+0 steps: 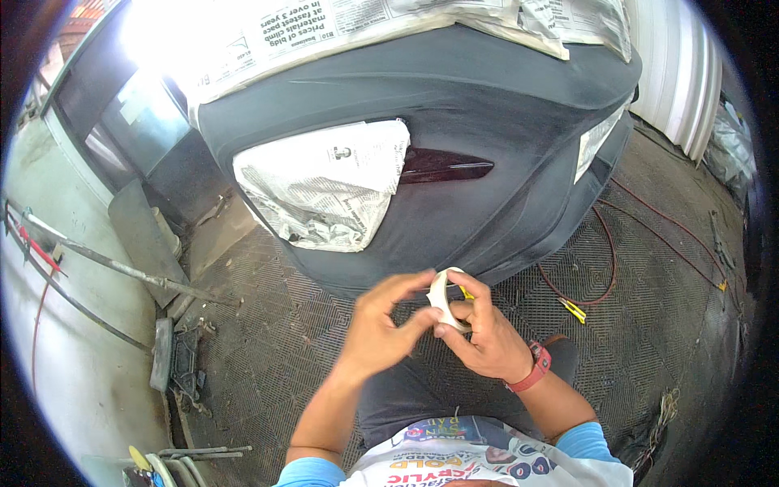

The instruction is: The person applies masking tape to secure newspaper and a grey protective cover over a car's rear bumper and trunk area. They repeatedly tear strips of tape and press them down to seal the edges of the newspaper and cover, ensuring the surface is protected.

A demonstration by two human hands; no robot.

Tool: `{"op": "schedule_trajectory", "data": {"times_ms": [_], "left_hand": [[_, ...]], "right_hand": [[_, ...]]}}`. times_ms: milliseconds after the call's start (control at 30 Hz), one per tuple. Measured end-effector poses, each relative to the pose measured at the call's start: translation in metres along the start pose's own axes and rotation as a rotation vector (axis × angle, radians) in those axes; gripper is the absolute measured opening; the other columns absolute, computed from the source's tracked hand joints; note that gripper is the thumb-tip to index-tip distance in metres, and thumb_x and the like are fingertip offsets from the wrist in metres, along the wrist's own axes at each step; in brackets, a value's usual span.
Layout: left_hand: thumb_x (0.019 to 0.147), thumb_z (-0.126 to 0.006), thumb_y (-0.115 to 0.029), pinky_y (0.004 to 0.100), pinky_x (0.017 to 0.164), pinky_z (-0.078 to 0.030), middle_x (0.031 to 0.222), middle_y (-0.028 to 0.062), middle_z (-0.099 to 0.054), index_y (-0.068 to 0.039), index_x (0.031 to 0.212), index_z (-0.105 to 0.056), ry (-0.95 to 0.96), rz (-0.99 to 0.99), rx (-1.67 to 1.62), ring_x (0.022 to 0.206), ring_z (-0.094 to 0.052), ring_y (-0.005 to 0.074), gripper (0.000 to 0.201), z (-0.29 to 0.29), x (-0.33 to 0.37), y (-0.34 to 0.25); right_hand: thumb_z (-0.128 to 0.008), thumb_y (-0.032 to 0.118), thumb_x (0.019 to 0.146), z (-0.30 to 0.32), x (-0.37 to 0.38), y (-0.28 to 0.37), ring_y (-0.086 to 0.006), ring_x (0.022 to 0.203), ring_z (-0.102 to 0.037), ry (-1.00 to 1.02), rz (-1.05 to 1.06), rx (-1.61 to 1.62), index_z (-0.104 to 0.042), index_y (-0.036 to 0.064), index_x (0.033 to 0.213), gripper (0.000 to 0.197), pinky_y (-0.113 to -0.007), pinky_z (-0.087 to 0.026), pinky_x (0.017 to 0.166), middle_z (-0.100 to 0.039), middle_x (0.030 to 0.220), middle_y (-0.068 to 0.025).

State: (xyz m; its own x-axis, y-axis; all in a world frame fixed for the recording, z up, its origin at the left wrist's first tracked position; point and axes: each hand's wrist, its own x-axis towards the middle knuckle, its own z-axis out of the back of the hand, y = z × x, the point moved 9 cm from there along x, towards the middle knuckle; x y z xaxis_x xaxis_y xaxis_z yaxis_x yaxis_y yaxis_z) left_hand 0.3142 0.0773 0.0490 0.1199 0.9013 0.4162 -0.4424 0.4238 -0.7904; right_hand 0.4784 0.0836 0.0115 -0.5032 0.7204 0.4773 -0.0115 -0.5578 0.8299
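A cream roll of masking tape point(442, 300) is held between my two hands, in front of the dark grey car body point(479, 219). My left hand point(377, 321) has its thumb and fingers at the roll's left side, pinching at its edge. Around the right side of the roll, the fingers and thumb of my right hand point(487, 337) are closed. Something small and yellow shows behind the tape by my right fingers; its kind is hidden. Newspaper point(324, 187) covers a light-shaped area of the car, and next to it a dark red lens point(446, 165) is exposed.
More newspaper point(373, 36) lies over the car's upper part. A yellow cutter knife point(573, 310) and a red hose point(608, 276) are on the dark textured floor. At left, a pole point(122, 264) slants out near the pale wall point(65, 325). White corrugated panels point(677, 73) stand at back right.
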Motion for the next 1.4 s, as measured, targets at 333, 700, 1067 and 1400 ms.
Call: {"op": "schedule_trajectory", "data": {"times_ms": [333,700,1067,1400], "left_hand": [[0.098,-0.086,-0.004,0.0321,0.078,-0.058,0.089,0.0083,-0.079,0.000,0.099,-0.078,-0.392,-0.086,0.085,0.082,-0.073,0.0165,0.010,0.027,-0.005,-0.001],[0.094,-0.088,-0.003,0.0337,0.075,-0.060,0.092,0.0112,-0.082,-0.001,0.101,-0.082,-0.957,-0.251,0.316,0.081,-0.078,0.0218,0.009,0.131,0.009,-0.041],[0.102,-0.082,-0.004,0.0274,0.076,-0.061,0.092,0.0103,-0.083,0.000,0.130,-0.077,-0.615,-0.305,-0.066,0.080,-0.077,0.0113,0.029,0.081,0.071,-0.096],[0.100,-0.082,-0.006,0.0341,0.087,-0.062,0.097,0.0074,-0.081,-0.003,0.118,-0.080,-0.597,-0.366,0.203,0.092,-0.078,0.0174,0.018,0.115,0.120,-0.072]], "right_hand": [[-0.062,0.022,0.116,0.002,0.008,-0.028,-0.0307,0.070,-0.075,0.148,-0.294,0.020,-0.054,0.0087,0.152,0.039,-0.045,-0.057,0.070,-0.073,0.076,-0.0105],[-0.090,0.021,0.090,0.012,-0.025,0.059,-0.0253,0.062,-0.069,-0.263,0.654,-0.458,-0.078,0.0110,0.111,0.027,-0.041,-0.053,0.055,-0.067,0.073,-0.0027],[-0.090,0.015,0.084,0.057,0.099,0.128,-0.0376,0.105,-0.065,-0.533,0.589,-0.894,-0.076,0.0160,0.118,0.037,-0.051,-0.053,0.090,-0.070,0.123,-0.0095],[-0.084,0.024,0.089,0.072,0.166,0.126,-0.0339,0.099,-0.066,-0.550,0.771,-1.145,-0.080,0.0146,0.099,0.015,-0.048,-0.052,0.085,-0.067,0.091,-0.0103]]}}
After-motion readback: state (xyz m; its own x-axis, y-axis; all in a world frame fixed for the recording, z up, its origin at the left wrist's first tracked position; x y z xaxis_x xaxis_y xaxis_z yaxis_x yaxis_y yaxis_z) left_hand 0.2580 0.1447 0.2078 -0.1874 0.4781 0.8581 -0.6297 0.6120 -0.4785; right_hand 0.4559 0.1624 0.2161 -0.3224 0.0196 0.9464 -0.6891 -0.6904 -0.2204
